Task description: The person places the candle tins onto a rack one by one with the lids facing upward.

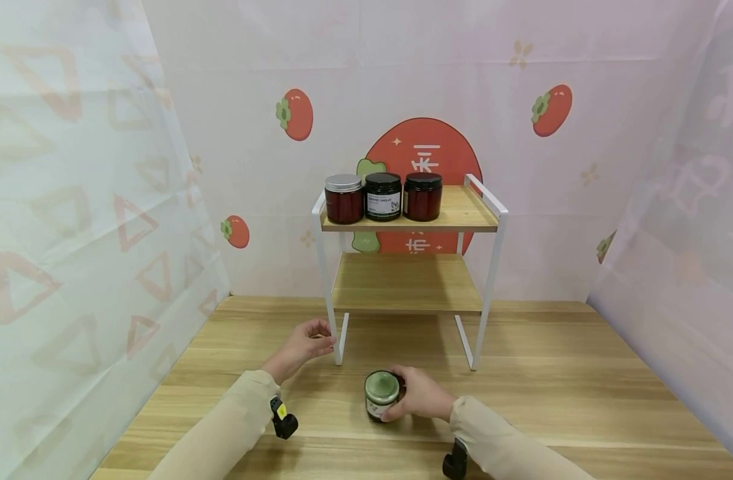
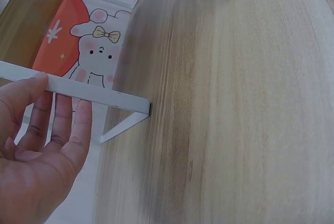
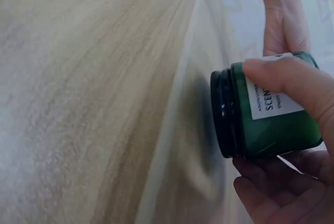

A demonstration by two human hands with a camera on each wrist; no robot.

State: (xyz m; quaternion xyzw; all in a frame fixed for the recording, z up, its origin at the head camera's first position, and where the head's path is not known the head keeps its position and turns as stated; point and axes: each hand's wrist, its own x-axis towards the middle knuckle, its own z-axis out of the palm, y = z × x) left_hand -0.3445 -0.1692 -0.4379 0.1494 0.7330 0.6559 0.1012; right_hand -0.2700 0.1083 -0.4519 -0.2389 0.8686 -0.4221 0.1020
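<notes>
My right hand (image 1: 425, 395) grips a green glass candle jar (image 1: 381, 389) low over the table in front of the shelf. In the right wrist view, the thumb lies over the white label of the jar (image 3: 276, 125) and the fingers curl beneath. The jar is turned upside down, its black lid (image 3: 224, 113) facing the tabletop. My left hand (image 1: 309, 343) is at the shelf's front left leg. The left wrist view has thumb and fingertips of that hand (image 2: 49, 151) pinching the white metal leg (image 2: 99, 93) from both sides.
A two-tier wooden shelf (image 1: 405, 283) with a white frame stands on the wooden table (image 1: 552, 373). Its top board bears a red jar with silver lid (image 1: 344, 203), a labelled black-lidded jar (image 1: 382, 200) and a dark red jar (image 1: 423, 200). Printed cloth hangs behind and at both sides.
</notes>
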